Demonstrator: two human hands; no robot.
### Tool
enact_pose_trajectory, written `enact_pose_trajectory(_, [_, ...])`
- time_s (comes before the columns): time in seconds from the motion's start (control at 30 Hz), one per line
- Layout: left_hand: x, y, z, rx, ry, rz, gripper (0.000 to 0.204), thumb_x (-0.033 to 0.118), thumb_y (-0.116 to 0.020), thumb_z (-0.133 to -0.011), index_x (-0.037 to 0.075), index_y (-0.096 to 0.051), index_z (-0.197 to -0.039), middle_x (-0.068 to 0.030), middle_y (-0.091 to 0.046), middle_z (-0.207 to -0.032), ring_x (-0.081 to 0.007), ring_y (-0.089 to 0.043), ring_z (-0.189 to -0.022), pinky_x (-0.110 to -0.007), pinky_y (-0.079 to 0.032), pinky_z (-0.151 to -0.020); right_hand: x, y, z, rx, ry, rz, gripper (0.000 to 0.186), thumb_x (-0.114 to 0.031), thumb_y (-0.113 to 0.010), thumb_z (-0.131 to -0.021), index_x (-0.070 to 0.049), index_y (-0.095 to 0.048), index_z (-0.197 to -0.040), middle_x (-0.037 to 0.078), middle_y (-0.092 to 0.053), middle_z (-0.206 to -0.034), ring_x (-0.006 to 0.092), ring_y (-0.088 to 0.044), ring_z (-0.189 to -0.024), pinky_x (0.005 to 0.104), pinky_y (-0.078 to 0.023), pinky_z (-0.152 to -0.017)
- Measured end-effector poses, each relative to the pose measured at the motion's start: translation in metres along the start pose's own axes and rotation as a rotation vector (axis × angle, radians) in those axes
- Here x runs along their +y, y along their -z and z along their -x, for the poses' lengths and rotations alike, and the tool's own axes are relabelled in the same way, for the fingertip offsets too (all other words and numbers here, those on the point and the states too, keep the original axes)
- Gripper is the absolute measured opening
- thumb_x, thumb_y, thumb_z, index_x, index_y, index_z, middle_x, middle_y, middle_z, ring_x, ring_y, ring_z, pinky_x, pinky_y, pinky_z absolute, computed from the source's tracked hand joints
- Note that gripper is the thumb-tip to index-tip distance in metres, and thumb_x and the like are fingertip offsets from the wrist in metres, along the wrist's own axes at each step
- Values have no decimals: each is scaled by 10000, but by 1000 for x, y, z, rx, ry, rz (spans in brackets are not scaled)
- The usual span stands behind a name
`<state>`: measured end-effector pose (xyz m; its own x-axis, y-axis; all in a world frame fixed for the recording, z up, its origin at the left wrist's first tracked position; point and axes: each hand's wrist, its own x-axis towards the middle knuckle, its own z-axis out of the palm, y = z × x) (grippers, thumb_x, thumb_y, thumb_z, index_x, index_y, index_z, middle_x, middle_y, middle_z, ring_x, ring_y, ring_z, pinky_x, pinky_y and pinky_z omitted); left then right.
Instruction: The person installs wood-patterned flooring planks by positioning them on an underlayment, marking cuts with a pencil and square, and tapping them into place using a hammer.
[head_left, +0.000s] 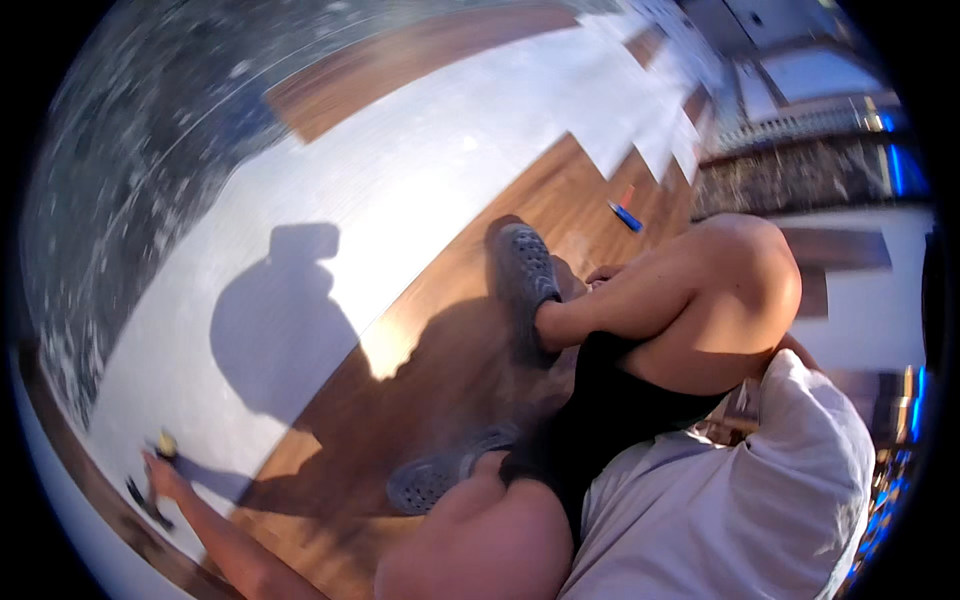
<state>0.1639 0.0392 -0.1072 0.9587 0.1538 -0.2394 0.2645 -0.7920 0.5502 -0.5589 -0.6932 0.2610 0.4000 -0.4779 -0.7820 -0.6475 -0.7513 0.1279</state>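
Observation:
My left hand (163,475) is at the lower left above the white underlay (400,180), fingers curled at a small dark and yellow object (164,447) that I cannot make out, beside a black piece (140,495). My right hand (605,275) shows only partly behind my bent right shin, fingers curled, what it holds hidden. Brown wood-look planks (360,440) lie under my two grey clogs (530,260). A blue pen-like tool (623,215) with some red at one end lies on the planks beyond my right foot.
Dark marbled flooring (140,170) borders the underlay on the left. A loose plank (420,50) lies along that edge. A brown edge strip (60,410) runs at far left. More planks (830,250), a dark stone band (790,170) and blue-lit shapes (895,170) are at the right.

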Motion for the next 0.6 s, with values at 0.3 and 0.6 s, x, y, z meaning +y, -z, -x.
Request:
enact_pose_trajectory(0.3, [29,41,-21,-141,-77,-299,577,252,-606,-889,-49,-452,-1356,-244,-566,-1228,-328,-603,-1063,-426,-485,-926,-18,-84,9,-61,-38,-155,252,-274,-569,-923,-34,-643,-950,188,-685,-939,352,-644,-856,470,-517,-749])
enact_pose_trajectory(0.6, [199,87,175,-355,-173,-228,709,228,-657,-886,-5,-296,-1449,-246,-406,-1385,-317,-494,-1212,-387,-418,-1010,18,-128,-128,220,-113,-343,249,-278,-567,-911,-43,-646,-891,219,-678,-945,407,-640,-858,514,-515,-743])
